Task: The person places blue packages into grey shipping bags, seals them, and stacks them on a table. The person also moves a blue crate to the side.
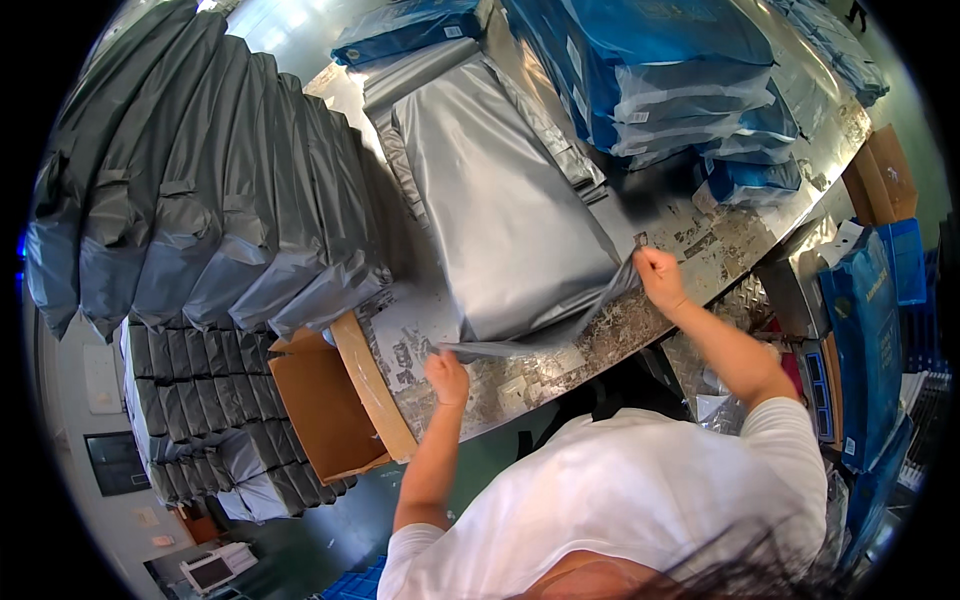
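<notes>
A large silver-grey plastic mailing bag (510,190) lies flat on the worktable, filled with something bulky that its film hides. Its near end is drawn out wide between my two hands. My left hand (447,378) is closed on the left corner of that edge, just off the table's front. At the right corner my right hand (660,280) grips the same edge in a fist, a little farther from me. Between them the loose film hangs in a narrow, twisted band. Under the filled bag, more flat grey bags (545,125) show along its far and right sides.
Packed grey bags (200,190) stand in a leaning row on the left, above an open cardboard box (325,405). Blue plastic-wrapped packages (680,80) are stacked at the far right of the worn metal table (520,385). More blue packages (860,340) stand beside me on the right.
</notes>
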Motion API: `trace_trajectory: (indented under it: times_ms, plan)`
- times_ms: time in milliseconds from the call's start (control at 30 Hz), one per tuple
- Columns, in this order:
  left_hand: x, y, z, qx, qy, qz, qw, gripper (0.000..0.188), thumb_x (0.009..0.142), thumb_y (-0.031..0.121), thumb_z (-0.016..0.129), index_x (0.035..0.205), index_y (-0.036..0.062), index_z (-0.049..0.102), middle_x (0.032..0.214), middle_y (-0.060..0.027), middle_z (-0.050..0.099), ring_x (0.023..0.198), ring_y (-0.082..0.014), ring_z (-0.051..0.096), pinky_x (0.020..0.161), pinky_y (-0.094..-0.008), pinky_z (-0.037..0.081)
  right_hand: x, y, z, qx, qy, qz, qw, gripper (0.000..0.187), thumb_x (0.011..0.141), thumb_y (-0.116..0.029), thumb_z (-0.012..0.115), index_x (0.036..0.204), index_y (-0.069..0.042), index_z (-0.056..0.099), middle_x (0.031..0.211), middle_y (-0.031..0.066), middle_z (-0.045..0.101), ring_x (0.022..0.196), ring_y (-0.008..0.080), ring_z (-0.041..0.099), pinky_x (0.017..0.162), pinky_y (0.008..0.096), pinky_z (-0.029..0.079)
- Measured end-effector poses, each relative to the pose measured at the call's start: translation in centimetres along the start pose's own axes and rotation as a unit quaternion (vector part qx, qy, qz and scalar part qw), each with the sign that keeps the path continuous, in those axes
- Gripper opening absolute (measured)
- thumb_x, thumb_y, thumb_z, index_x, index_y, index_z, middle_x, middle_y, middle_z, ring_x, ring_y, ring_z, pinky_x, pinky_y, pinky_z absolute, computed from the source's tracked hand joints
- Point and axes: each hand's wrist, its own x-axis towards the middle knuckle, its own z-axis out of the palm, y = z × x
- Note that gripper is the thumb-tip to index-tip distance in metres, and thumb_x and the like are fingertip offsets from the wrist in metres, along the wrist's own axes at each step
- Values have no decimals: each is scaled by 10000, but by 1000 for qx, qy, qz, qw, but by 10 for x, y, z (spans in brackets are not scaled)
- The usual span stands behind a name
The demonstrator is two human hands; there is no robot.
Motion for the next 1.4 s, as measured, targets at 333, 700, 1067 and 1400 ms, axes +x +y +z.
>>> trace_trajectory:
  times_ms: [333, 700, 1067, 1400]
  plan:
    - [-3, -42, 71, 37, -57, -144, 987, 420, 900, 295, 413, 724, -59, 552, 646, -261, 526, 574, -336, 507, 591, -413, 408, -19, 57, 52, -228, -74, 158, 958, 413, 827, -371, 488, 571, -52, 546, 560, 153, 532, 523, 336, 528, 492, 401, 400]
    - [49, -35, 84, -626, -84, -359, 687, 571, 846, 304, 496, 1338, 81, 308, 1282, -91, 412, 1136, -204, 415, 940, -315, 343, 31, 27, 75, 468, -110, 398, 781, 465, 818, -371, 562, 1142, -48, 480, 1086, 118, 532, 913, 228, 566, 801, 323, 461]
    - [37, 194, -104, -272, -59, 97, 956, 769, 738, 249, 567, 1363, -10, 200, 1405, -206, 185, 1311, -278, 174, 1050, -358, 127, 5, -84, 26, 508, -145, 197, 826, 491, 740, -335, 566, 1127, -40, 502, 1088, 102, 549, 1026, 257, 521, 865, 401, 439]
    - [128, 234, -366, 91, 219, 417, 877, 1105, 510, 415, 769, 1355, 9, 185, 1316, -227, 225, 1238, -307, 227, 994, -415, 215, 178, -393, 88, 527, -235, -155, 802, 434, 836, -348, 468, 1109, -15, 523, 1044, 98, 577, 926, 183, 572, 835, 325, 449]
